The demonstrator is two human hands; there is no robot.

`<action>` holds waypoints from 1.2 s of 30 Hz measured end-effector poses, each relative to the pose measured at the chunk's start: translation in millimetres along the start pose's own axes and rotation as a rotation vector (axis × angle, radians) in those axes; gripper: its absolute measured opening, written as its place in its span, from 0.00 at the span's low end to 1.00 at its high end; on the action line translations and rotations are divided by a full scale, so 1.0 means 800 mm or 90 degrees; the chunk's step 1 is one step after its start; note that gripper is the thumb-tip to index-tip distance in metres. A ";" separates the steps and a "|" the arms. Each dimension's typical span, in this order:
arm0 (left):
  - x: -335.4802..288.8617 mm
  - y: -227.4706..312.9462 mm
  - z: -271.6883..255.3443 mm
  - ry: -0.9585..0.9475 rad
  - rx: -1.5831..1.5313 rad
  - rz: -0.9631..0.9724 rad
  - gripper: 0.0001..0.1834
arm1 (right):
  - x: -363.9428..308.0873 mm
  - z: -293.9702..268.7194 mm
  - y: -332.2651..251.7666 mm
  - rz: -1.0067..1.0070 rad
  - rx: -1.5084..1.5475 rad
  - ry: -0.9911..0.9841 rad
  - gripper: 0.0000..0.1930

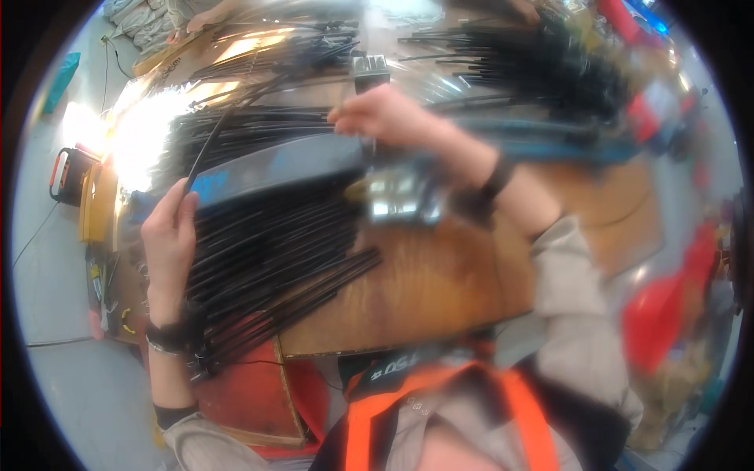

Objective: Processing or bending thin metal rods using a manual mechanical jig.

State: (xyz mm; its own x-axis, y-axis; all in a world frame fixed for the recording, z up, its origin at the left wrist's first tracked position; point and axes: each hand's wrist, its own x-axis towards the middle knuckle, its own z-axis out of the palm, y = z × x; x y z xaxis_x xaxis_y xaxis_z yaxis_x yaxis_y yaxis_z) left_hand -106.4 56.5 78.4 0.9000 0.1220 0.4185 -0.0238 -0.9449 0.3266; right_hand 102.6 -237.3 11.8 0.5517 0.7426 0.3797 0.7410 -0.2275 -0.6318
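My left hand [171, 235] is closed round the near end of a thin black rod [210, 141], which slants up and away toward the back of the table. Motion blurs my right hand [381, 116]. Its fingers are pinched together in front of a small dark block with a silvery top [371, 69]; what they hold, if anything, is too smeared to tell. Below my left hand lies a thick bundle of similar black rods [267, 243], their ends fanned toward me.
A long grey-blue bar [290, 166] crosses the wooden table [440, 275]. More black rods [542, 67] are heaped at the back right. A shiny, blurred object [404, 196] sits mid-table. Beyond the table, other people's hands [212, 17] show. A red bin [247, 400] stands near front left.
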 end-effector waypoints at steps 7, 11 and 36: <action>0.000 -0.035 -0.005 0.026 0.025 0.040 0.13 | -0.029 -0.010 0.034 -0.176 -0.343 0.216 0.07; 0.012 -0.040 0.013 -0.036 0.023 0.074 0.13 | -0.142 -0.108 0.079 -0.087 -0.514 0.170 0.08; 0.093 0.060 0.164 -0.056 0.014 0.275 0.12 | -0.288 -0.212 0.153 0.103 -0.501 0.294 0.04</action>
State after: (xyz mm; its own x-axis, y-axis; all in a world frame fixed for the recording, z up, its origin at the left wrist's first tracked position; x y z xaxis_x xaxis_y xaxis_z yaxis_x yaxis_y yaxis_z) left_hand 16.7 -19.7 14.2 0.8434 -0.3105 0.4385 -0.3972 -0.9099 0.1197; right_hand 130.9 -543.0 -38.6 0.6440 0.3778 0.6652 0.5943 -0.7946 -0.1241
